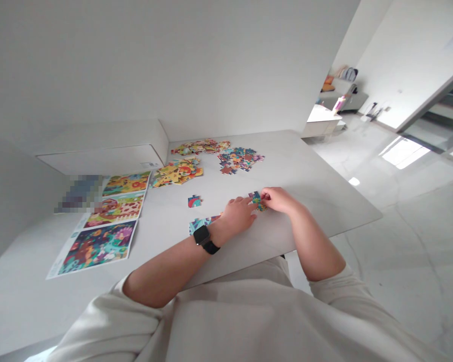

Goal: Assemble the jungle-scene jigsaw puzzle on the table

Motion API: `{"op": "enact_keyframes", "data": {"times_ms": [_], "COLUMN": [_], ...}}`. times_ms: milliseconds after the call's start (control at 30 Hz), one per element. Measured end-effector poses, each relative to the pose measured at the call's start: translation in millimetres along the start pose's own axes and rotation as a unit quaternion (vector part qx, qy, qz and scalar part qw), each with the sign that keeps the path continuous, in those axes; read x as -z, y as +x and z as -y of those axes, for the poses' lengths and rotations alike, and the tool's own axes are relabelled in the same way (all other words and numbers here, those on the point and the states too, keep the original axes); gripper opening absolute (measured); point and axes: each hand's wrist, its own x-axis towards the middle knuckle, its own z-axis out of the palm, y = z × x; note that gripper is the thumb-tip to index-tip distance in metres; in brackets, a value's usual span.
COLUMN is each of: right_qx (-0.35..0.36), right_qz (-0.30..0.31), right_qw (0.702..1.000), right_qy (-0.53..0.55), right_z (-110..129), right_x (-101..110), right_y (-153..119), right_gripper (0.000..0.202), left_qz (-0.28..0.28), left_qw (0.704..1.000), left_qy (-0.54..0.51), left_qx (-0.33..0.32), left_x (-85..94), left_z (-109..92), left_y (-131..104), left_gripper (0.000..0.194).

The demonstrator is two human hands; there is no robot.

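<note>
My left hand (238,213) lies on the table with its fingers stretched out. Its fingertips reach the left edge of a small cluster of joined jigsaw puzzle pieces (257,199), coloured teal, yellow and purple. From the other side my right hand (278,200) pinches a puzzle piece at the cluster's right edge; the fingers cover most of it. Under my left wrist, partly hidden by the forearm and black watch, is a teal patterned puzzle section (201,224). A single red and teal puzzle piece (194,201) lies apart, to the left of my left hand.
Loose puzzle pieces form a teal pile (238,160), a yellow pile (178,172) and a red-yellow pile (202,146) near the wall. Picture sheets (100,246) lie on the left before a white box (101,160). The table's right edge (340,176) borders open floor.
</note>
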Motion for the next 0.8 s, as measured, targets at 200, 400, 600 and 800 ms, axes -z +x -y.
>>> {"op": "enact_keyframes", "data": {"times_ms": [200,400,600,800], "right_qx": [0.001,-0.005,0.011,0.015], "right_qz": [-0.002,0.001,0.013,0.009], "right_qw": [1.0,1.0,1.0,1.0], "right_qy": [-0.012,-0.006,0.015,0.008], "right_z": [1.4,1.6,6.1,1.6], "right_x": [1.2,2.4,5.9,2.6], "right_y": [0.6,-0.5,-2.9,-0.4], "right_gripper": [0.009,0.012,0.036,0.037], "left_qz": [0.003,0.0,-0.01,0.001], "left_qw": [1.0,1.0,0.999,0.998], "left_qy": [-0.002,-0.014,-0.019,-0.029], "left_qx": [-0.004,-0.019,-0.038,-0.05], "left_x": [-1.7,-3.6,-8.4,-3.4], "left_z": [-0.3,3.1,5.1,6.9], "left_y": [1.0,1.9,-0.7,-4.6], "left_gripper": [0.04,0.04,0.039,0.045]}}
